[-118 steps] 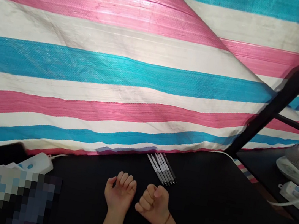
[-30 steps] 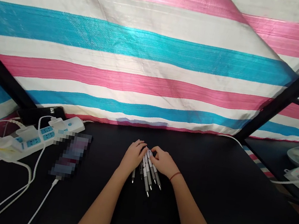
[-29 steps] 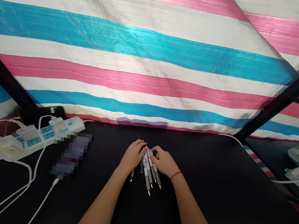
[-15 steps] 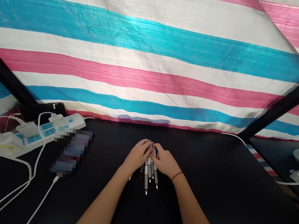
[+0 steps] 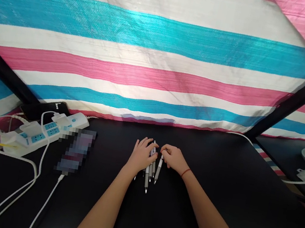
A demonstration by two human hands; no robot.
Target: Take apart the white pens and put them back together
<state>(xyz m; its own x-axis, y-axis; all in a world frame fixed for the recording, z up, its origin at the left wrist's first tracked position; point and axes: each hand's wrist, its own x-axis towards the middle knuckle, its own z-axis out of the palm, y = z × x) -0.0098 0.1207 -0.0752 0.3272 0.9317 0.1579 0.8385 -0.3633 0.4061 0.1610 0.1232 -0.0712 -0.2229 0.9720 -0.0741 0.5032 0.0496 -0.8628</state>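
Several grey-and-white pens [image 5: 146, 176] lie in a loose bunch on the black tabletop [image 5: 199, 201], their tips toward me. My left hand [image 5: 142, 156] rests over the left side of this bunch, fingers spread and thumb touching the pens; it partly hides them. One pen [image 5: 157, 173] stands slightly apart at the bunch's right, its upper end pinched between the thumb and fingers of my right hand [image 5: 173, 158]. A red cord circles my right wrist.
A white power strip [image 5: 48, 135] with plugs and cables lies at the left, beside a blurred phone [image 5: 77, 152] on a charging cable [image 5: 47, 199]. Behind it is a black case [image 5: 52, 110]. A striped sheet [image 5: 158, 79] hangs along the back between black posts.
My right hand has shifted slightly right, drawing one pen away from the bunch. The fingers of my left hand have spread over the other pens. The view has tilted a little.
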